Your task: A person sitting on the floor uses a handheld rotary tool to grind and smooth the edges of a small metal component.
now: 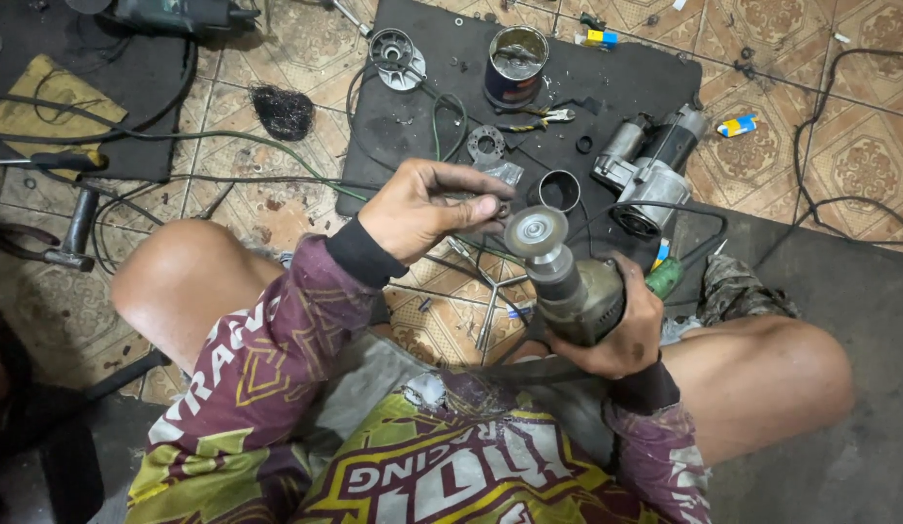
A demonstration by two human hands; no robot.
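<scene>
My left hand (427, 209) pinches a small dark ring-shaped part (502, 210) between thumb and fingers, right beside the round wire wheel (535, 232) of a green power tool (578, 291). My right hand (621, 335) grips that tool's body, with the wheel pointing up towards the small part. Both hands hover above my lap and the tiled floor.
A black rubber mat (451, 126) holds a starter motor (650, 160), a tin can (516, 63), pliers (539, 118), a metal ring (559, 190) and a round housing (396, 56). A hammer (75, 233), green cables (228, 141) and a wire-wool clump (282, 110) lie at left.
</scene>
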